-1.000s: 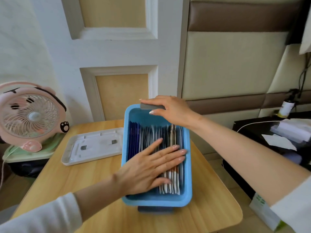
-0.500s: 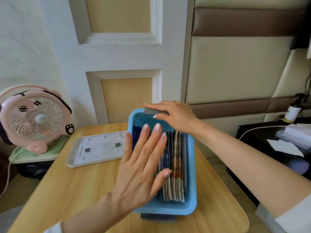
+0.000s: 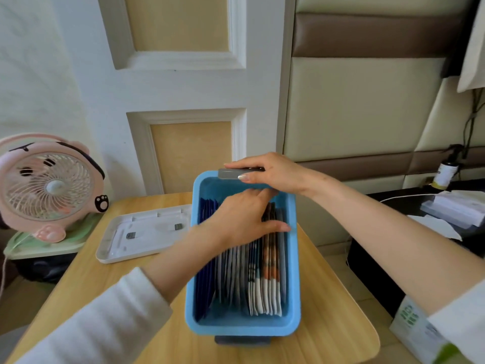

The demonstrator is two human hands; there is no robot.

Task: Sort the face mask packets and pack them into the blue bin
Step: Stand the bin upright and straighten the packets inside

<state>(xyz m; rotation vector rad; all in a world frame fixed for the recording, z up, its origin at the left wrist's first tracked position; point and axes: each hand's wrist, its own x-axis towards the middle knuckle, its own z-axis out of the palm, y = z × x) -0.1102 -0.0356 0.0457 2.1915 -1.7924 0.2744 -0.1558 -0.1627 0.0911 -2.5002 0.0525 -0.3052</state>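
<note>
The bin [image 3: 241, 328] is sitting on the table [image 3: 328, 324] with its near rim closest to the camera. The packets [image 3: 262, 279] are standing on edge inside it in rows, dark blue at the left, pale ones in the middle, printed ones at the right. Over the last second the left hand [image 3: 241, 219] has been moving: it was lying flat across the middle of the stack, then lifting, and now it is reaching deeper toward the far wall. By my reading, that means sorting is done and the hand is only levelling and squaring the rows, so the task is nearing its end. The hand is lying spread out, fingers fairly straight on the packets' top edges, thumb [image 3: 284, 228] pointing right, clasping nothing as far as the blur shows. Further back, the right hand [image 3: 273, 172] is staying where it was, fingers over and thumb under the grey handle [image 3: 231, 173] at the far rim, steadying the bin. Beyond, to the left, a white lid [image 3: 141, 237] is lying flat and a pink fan [image 3: 47, 187] is standing.
</note>
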